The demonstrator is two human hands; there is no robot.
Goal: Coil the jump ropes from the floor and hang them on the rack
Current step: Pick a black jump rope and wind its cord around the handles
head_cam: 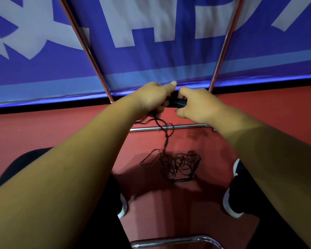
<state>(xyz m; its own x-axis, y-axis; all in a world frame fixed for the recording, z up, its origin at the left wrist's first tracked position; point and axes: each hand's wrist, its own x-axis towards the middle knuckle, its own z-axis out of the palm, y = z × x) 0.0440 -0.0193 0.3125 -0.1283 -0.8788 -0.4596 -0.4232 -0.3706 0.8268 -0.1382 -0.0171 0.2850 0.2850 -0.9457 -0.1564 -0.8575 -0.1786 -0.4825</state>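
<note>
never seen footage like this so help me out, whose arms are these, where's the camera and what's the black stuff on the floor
There is no machine here. A person wears one camera on the head, looking forward and down, so the two arms reaching into the picture are their own. The left hand and right hand both grip a black handle. It belongs to a jump rope. The thin rope hangs from the hands to a tangled pile on the red floor. The shiny metal tubes are a rack, which stands in front of a blue banner. The dark shoes either side of the pile are the person's.
</note>
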